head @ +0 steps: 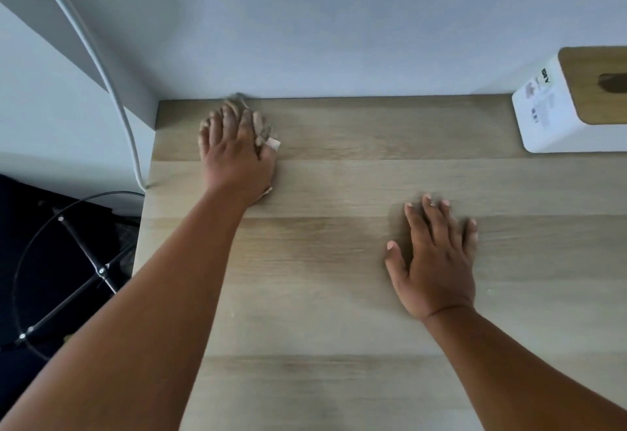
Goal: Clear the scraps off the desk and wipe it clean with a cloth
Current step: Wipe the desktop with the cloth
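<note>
The light wooden desk (339,261) fills most of the view. My left hand (234,152) lies flat near the desk's far left corner, pressing down on a beige cloth (263,128). Only bits of the cloth peek out past the fingers and by the wrist; a small white tag shows beside the thumb. My right hand (434,261) rests palm down on the bare wood at centre right, fingers spread, holding nothing. No scraps stand out on the surface, apart from a few tiny pale specks.
A white tissue box (556,115) with a wooden lid stands at the far right against the wall. A white cable (112,87) hangs down past the desk's left edge. Black metal frames and wires (68,261) lie below on the left.
</note>
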`<state>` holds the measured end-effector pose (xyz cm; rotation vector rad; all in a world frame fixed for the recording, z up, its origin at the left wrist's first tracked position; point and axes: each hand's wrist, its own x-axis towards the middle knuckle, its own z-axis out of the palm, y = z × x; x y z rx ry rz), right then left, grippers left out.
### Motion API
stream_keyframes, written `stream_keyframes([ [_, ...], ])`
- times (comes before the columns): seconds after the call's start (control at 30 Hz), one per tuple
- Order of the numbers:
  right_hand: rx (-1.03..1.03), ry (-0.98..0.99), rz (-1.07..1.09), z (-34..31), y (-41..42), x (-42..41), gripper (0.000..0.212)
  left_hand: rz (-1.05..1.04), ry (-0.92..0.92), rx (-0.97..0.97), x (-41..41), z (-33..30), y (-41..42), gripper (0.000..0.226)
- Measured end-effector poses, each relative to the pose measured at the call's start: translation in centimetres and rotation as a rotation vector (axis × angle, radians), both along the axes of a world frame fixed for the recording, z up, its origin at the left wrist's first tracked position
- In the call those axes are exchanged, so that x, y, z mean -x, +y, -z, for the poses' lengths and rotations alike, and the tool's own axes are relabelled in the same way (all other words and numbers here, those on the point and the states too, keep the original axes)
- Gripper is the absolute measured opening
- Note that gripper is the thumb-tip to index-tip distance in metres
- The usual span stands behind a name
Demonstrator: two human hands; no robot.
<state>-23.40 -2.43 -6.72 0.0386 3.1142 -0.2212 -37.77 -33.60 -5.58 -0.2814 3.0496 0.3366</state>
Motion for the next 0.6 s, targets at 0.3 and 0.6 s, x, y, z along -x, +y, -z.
stream_keyframes([
  [0.3,0.012,0.0,-0.004,-0.2,-0.1,0.0,0.073,0.512,0.004,0.01,-9.9,-0.9,0.7,0.074],
  [0.6,0.003,0.001,-0.01,0.0,-0.1,0.0,0.073,0.134,0.005,0.023,-8.2,-0.2,-5.2,0.075],
])
